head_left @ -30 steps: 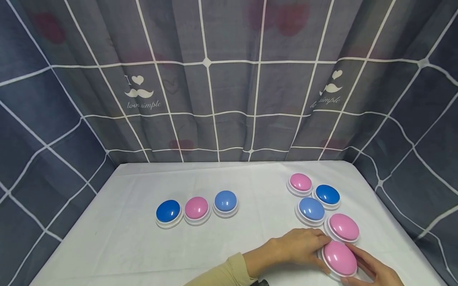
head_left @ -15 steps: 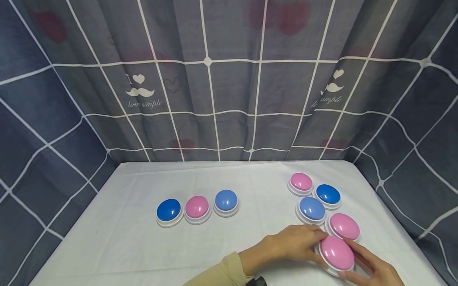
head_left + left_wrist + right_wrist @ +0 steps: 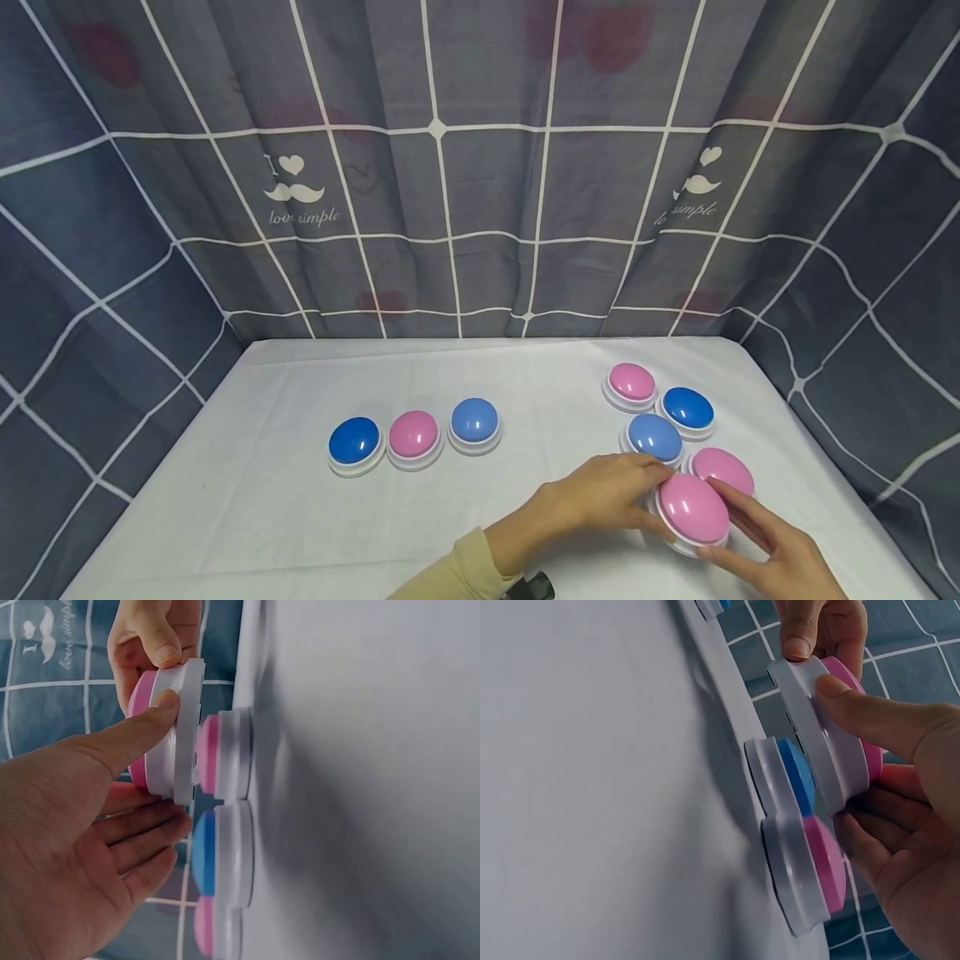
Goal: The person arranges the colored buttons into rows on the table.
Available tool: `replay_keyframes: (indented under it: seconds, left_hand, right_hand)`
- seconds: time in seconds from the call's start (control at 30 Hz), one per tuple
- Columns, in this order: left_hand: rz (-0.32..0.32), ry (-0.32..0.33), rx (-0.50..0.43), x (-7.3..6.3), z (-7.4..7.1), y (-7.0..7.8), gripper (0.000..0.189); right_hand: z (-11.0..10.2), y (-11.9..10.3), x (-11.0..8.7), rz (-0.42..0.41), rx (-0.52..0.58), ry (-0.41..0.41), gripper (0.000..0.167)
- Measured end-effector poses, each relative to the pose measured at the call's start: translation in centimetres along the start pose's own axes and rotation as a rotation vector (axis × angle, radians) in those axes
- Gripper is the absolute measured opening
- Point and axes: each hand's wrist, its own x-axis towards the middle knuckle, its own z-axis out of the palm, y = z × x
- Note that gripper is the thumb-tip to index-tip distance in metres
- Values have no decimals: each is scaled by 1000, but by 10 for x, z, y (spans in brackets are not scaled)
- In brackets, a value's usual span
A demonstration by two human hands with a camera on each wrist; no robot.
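Note:
A large pink dome push button with a white base point(image 3: 693, 507) is held between both hands, raised above the table and over its neighbours. My left hand point(image 3: 600, 493) grips its left side, thumb on the white rim in the left wrist view. Opposite it, my right hand point(image 3: 776, 546) grips the right side, its thumb point(image 3: 836, 688) on the base. Just behind, a second pink button point(image 3: 723, 468) is partly covered by the held one. A light blue button point(image 3: 654, 435) stands beside my left fingertips, with a dark blue button point(image 3: 687, 407) and a smaller pink button point(image 3: 631, 381) farther back.
On the left of the white-covered table point(image 3: 247, 500), a dark blue button point(image 3: 354, 440), a pink button point(image 3: 412, 433) and a light blue button point(image 3: 474, 419) form a row. Grey checked curtains point(image 3: 480, 183) enclose the back and both sides.
Both hands have lifted the large pink button and carried it away from the person and slightly left, so it now overlaps the pink button behind. The other buttons have stayed put.

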Motion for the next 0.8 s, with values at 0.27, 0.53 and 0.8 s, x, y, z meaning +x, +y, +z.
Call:
replay_keyframes:
  seconds: [0.27, 0.53, 0.8]
  left_hand:
    - [-6, 72, -22, -14, -14, -11, 72]
    - [-36, 107, -42, -26, -24, -21, 71]
    - [-62, 142, -38, -34, -31, -28, 71]
  right_hand:
    - [2, -19, 9, -261, 40, 97, 79]
    - [6, -33, 20, -257, -28, 97, 78]
    - [12, -41, 32, -337, -33, 117, 79]
